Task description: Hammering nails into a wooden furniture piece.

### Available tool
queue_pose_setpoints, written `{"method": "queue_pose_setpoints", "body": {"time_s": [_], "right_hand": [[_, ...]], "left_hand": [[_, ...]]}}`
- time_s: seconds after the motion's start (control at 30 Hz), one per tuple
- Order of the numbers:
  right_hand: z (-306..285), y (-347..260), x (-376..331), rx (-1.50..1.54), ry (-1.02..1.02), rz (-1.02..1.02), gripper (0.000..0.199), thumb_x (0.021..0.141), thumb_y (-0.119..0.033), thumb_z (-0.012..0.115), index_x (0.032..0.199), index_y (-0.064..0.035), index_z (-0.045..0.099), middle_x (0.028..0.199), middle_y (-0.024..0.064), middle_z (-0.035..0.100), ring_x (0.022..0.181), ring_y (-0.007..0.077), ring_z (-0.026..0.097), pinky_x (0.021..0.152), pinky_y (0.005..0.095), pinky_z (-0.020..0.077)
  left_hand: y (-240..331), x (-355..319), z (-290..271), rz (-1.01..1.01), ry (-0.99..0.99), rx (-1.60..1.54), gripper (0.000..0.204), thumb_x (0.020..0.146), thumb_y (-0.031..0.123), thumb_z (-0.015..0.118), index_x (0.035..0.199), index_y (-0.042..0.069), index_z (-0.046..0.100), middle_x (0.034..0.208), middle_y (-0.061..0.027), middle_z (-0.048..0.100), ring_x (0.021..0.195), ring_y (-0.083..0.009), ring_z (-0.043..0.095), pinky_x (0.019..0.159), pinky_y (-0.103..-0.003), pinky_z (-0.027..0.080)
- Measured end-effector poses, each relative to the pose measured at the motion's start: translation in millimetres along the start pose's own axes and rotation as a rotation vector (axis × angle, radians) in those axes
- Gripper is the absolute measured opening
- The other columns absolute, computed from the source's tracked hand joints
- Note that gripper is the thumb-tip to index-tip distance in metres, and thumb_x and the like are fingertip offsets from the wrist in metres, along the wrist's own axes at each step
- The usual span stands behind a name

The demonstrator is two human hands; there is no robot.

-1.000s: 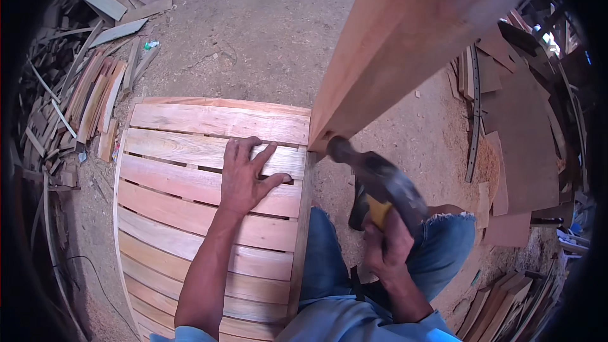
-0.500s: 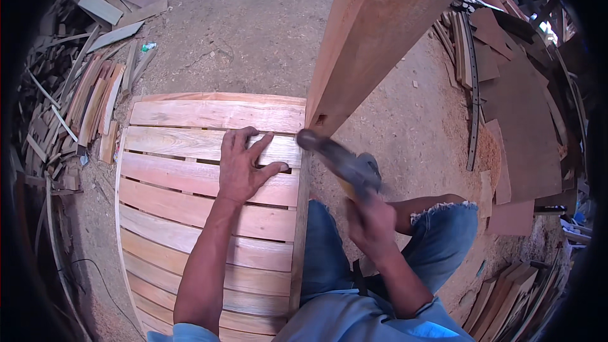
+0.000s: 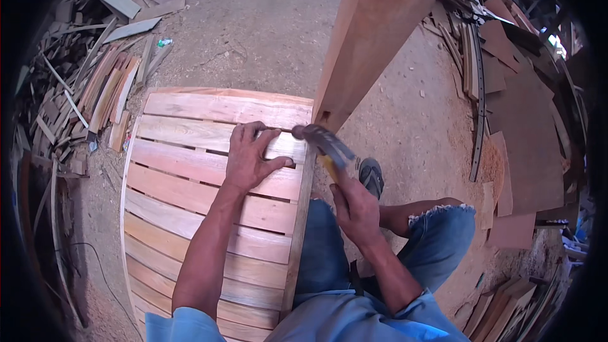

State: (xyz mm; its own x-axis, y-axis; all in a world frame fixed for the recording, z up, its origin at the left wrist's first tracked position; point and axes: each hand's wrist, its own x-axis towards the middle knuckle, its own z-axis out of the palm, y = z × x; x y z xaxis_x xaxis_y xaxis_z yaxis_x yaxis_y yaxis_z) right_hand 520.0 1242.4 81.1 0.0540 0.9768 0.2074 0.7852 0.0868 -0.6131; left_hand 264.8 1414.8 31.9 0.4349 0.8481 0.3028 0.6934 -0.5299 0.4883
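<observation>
A slatted wooden panel [image 3: 171,218] of pale and pinkish boards lies in front of me on the left. My left hand [image 3: 247,161] rests on its upper slats, thumb and fingers spread apart. In my right hand [image 3: 360,209] is a claw hammer [image 3: 326,142] with a yellow section on its handle, gripped with fingers wrapped round. The hammer's striking face is at the panel's right edge, near the end of the second slat, just right of my left fingertips. Whether it touches the wood, I cannot tell.
A thick wooden post [image 3: 373,38] rises beside the panel's far right corner. Scrap wood [image 3: 107,95] is heaped at the left, and brown sheets [image 3: 525,133] lean at the right. Stacked boards [image 3: 506,304] sit lower right. My sandalled foot [image 3: 371,177] is on the dusty floor.
The hammer, blurred before, now shows more sharply, its head slightly left and higher. My right hand has moved slightly left. My left hand keeps its place on the slats while the view shifts a little.
</observation>
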Motion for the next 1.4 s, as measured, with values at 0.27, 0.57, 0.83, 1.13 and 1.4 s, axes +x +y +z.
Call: {"method": "queue_pose_setpoints", "body": {"time_s": [0.27, 0.57, 0.83, 1.13, 1.4], "right_hand": [[5.9, 11.6, 9.5, -0.041, -0.125, 0.086, 0.057, 0.105, -0.002, 0.074, 0.162, -0.0019, 0.062, 0.109, 0.0263, 0.078, 0.098, 0.0459, 0.079, 0.084, 0.0485, 0.0625], [10.8, 17.6, 0.2, -0.053, -0.026, -0.02, 0.062, 0.109, -0.006, 0.072, 0.169, -0.0081, 0.057, 0.111, 0.026, 0.079, 0.093, 0.043, 0.08, 0.08, 0.0469, 0.062], [-3.3, 8.0, -0.5, 0.009, 0.011, 0.028, 0.065, 0.117, -0.017, 0.065, 0.179, -0.0221, 0.045, 0.087, 0.0164, 0.075, 0.071, 0.0302, 0.073, 0.071, 0.0451, 0.0585], [-8.1, 5.9, -60.8, 0.256, -0.002, 0.2, 0.066, 0.117, -0.018, 0.065, 0.179, -0.0147, 0.045, 0.083, 0.0102, 0.068, 0.073, 0.0204, 0.065, 0.071, 0.0406, 0.056], [15.9, -54.9, -75.0, 0.623, -0.283, 0.094, 0.065, 0.122, -0.017, 0.056, 0.184, -0.0172, 0.035, 0.075, -0.004, 0.05, 0.064, 0.0058, 0.041, 0.058, 0.0246, 0.0353]], "left_hand": [[-5.4, -0.1, 3.2, -0.046, -0.071, -0.005, 0.081, 0.079, 0.067, 0.094, 0.142, 0.02, 0.076, 0.146, -0.0154, 0.06, 0.14, -0.0418, 0.051, 0.125, -0.057, 0.04], [0.8, 1.0, 2.0, -0.028, -0.042, 0.017, 0.083, 0.078, 0.059, 0.098, 0.145, 0.017, 0.075, 0.146, -0.017, 0.061, 0.142, -0.0421, 0.053, 0.125, -0.057, 0.042], [15.7, 0.7, 5.3, -0.056, -0.083, 0.035, 0.083, 0.083, 0.057, 0.096, 0.151, 0.015, 0.072, 0.153, -0.0211, 0.061, 0.148, -0.044, 0.052, 0.127, -0.055, 0.043], [77.8, -114.8, -1.7, -0.251, 0.523, -0.173, 0.058, 0.095, 0.035, 0.089, 0.144, 0.006, 0.076, 0.151, -0.0218, 0.07, 0.15, -0.0426, 0.057, 0.126, -0.056, 0.044], [161.8, -477.9, -125.9, -1.005, 0.866, 0.021, 0.043, 0.095, 0.013, 0.088, 0.137, 0.01, 0.082, 0.139, -0.0174, 0.075, 0.133, -0.0392, 0.066, 0.115, -0.049, 0.053]]}}
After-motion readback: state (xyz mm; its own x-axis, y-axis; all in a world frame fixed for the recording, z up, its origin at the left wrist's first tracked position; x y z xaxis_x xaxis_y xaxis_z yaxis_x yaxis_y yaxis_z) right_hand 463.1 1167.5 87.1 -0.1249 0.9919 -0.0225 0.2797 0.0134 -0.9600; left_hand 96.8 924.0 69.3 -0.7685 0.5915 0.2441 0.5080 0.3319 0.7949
